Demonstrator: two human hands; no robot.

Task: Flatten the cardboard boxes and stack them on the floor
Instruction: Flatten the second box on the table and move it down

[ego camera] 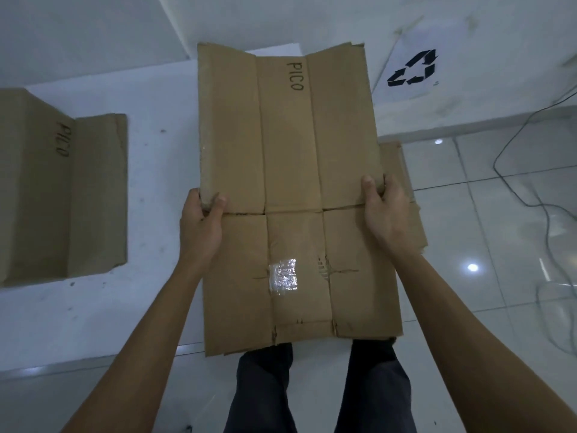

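Observation:
A flattened brown cardboard box (290,145) marked "PICO", with a patch of clear tape, is held up in the middle of the view. My left hand (201,223) grips its left edge with the thumb on top. My right hand (385,214) grips its right edge the same way. Another piece of flattened cardboard (402,182) shows from beneath it on the right, lying on the floor. A second "PICO" box (62,195), still partly upright with a flap out, sits on the white surface at the left.
A white sheet with a black recycling symbol (412,68) lies at the upper right. Thin cables (512,170) trail over the glossy tiled floor on the right. My legs in dark trousers (318,392) stand below the held cardboard.

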